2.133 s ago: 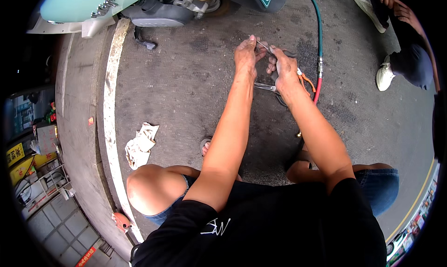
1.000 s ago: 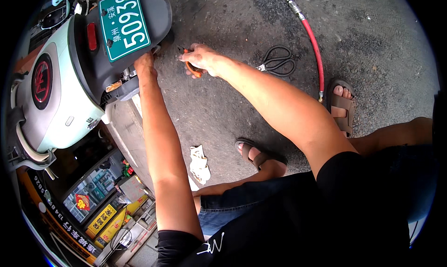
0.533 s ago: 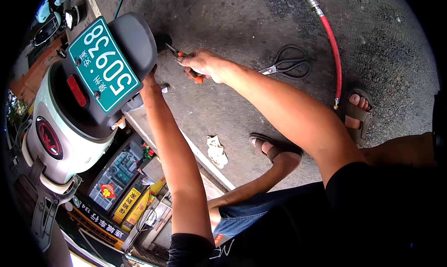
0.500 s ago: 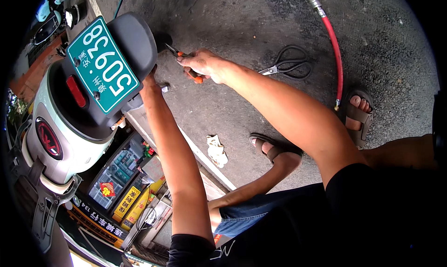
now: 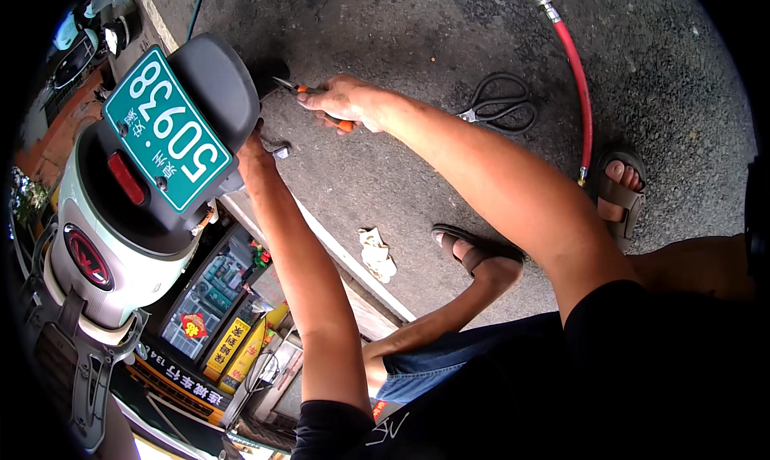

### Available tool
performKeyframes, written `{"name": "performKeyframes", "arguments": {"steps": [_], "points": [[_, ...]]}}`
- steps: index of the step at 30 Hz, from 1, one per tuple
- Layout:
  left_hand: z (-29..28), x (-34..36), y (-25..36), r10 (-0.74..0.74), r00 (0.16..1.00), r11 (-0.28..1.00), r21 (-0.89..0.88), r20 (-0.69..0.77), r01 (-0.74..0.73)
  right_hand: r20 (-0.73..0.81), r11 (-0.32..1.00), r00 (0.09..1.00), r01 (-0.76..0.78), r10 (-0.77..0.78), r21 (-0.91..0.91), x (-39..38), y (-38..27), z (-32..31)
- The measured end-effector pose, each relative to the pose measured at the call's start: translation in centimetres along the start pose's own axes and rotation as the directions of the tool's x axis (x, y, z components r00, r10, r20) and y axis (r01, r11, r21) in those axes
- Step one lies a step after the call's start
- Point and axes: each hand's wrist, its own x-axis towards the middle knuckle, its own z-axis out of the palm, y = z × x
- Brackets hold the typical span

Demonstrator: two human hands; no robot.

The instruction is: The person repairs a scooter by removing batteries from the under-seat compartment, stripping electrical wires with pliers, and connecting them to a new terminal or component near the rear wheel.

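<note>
**My right grip (image 5: 345,101) holds metal pliers with orange handles (image 5: 302,89)**

My right grip is closed around the pliers, high in the frame and left of the middle. Their thin tips point to the upper left, near a dark grey, rounded plastic guard (image 5: 218,87). My left grip (image 5: 253,154) is at that guard's lower edge, on the back of a pale green and silver scooter (image 5: 156,279) at the left. The guard hides its fingers, so I can't tell if it holds anything. A green plate with white marks (image 5: 168,127) sits next to the guard, with a long red light (image 5: 126,178) beside it. Right of the middle, black-handled scissors (image 5: 501,104) lie on the grey ground (image 5: 385,27). A red rubber hose (image 5: 584,99) curves down the upper right. A crumpled cream cloth (image 5: 377,255) lies below the middle.
</note>
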Motion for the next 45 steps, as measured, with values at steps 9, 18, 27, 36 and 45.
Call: {"name": "performKeyframes", "arguments": {"steps": [9, 18, 27, 36, 45], "points": [[1.0, -1.1, 1.4, -0.024, 1.000, 0.995, 0.096, 0.004, 0.024, 0.006, 0.998, 1.000, 0.024, -0.024, -0.053, -0.2, -1.2, 0.0], [1.5, -0.9, 1.5, -0.061, 0.998, 0.998, 0.020, -0.002, 0.061, -0.011, 0.998, 1.000, 0.022, -0.021, 0.054, -1.3, -1.1, 0.3], [1.4, -0.3, 0.8, -0.056, 0.998, 0.998, 0.030, -0.018, 0.056, -0.085, 0.996, 0.996, -0.009, 0.002, -0.087, -3.7, -0.7, -1.2], [2.0, -1.2, 1.4, -0.039, 0.999, 0.998, 0.044, 0.004, 0.038, 0.001, 0.988, 1.000, 0.029, -0.029, -0.153, -1.5, -1.2, -1.0], [2.0, -1.3, 2.0, -0.018, 1.000, 0.996, 0.085, -0.015, 0.020, 0.020, 0.987, 0.999, 0.030, -0.027, -0.158, -0.1, -1.5, -1.1]]}}
